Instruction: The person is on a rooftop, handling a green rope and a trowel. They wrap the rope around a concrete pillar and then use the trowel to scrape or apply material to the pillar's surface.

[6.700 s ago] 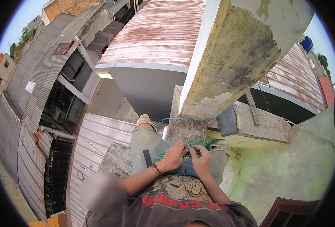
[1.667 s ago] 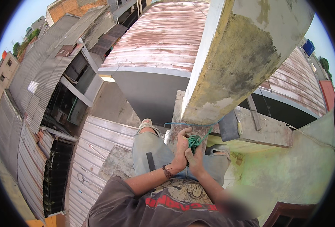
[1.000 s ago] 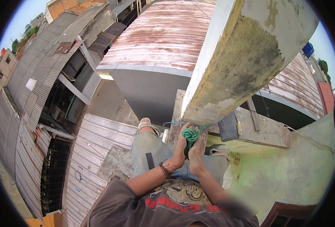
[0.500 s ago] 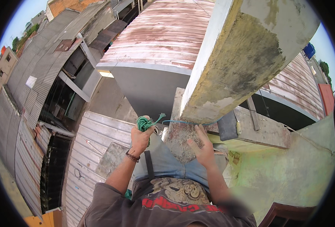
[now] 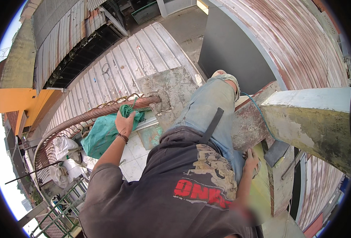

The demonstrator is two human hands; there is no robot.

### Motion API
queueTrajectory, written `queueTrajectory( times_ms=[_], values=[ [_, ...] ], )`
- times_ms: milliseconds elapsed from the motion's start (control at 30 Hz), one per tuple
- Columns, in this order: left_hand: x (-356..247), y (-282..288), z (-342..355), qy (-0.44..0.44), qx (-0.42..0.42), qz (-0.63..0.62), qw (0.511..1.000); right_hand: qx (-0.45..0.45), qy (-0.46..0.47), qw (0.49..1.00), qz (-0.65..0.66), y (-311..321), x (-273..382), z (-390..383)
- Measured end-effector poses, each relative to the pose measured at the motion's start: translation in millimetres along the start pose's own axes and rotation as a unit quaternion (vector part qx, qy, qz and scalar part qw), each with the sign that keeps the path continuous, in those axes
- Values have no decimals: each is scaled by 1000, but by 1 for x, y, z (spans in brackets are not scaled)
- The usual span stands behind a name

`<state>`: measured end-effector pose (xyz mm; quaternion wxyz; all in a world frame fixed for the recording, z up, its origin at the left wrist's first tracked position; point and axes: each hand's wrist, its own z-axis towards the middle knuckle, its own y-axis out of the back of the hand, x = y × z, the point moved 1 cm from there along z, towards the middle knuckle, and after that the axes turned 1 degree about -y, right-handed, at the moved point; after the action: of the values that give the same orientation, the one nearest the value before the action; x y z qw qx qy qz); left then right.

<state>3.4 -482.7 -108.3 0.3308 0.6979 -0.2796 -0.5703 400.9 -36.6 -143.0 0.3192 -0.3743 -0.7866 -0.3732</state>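
My left hand [image 5: 124, 123] is closed round a bundle of green rope [image 5: 126, 110], held out to the left beside a rusty railing pipe [image 5: 104, 112] and above a teal bag or tarp [image 5: 97, 139]. Low at the right, my right hand [image 5: 251, 158] rests beside my jeans-clad leg [image 5: 199, 103], fingers curled; whatever lies under them is hidden. A dark strap [image 5: 212, 125] lies over the jeans. A thin blue cord [image 5: 255, 104] runs from near my foot along the base of a stained concrete column [image 5: 310, 123].
A concrete ledge [image 5: 165, 83] adjoins the railing, with a drop to metal roofing [image 5: 124, 51] and a grey wall [image 5: 233, 43]. Below the bag is white tiling [image 5: 132, 154]; white sacks [image 5: 64, 150] and a green metal frame [image 5: 60, 214] are at left. A dark grey slab [image 5: 274, 154] sits beside the column.
Both hands worked the green rope earlier; then the right let go. The left has since carried the bundle out leftward to the railing. The view has swung left; the column now appears farther right.
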Motion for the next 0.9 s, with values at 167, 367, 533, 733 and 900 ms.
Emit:
queueTrajectory(
  times_ms=[167,367,533,733,900],
  values=[
    [128,-16,-54,290,267,166,904,-18,-50,996,72,9,-1,8],
    [138,-45,-52,123,259,313,906,-5,-44,996,74,3,1,-3],
    [-9,-48,24,-90,530,361,762,-30,-8,998,50,-13,21,-12],
    [-224,-84,20,-285,458,158,827,-157,55,986,28,4,46,-30],
    [-335,-129,-70,-463,448,-15,765,-348,91,930,-74,70,51,-17]
  ],
)
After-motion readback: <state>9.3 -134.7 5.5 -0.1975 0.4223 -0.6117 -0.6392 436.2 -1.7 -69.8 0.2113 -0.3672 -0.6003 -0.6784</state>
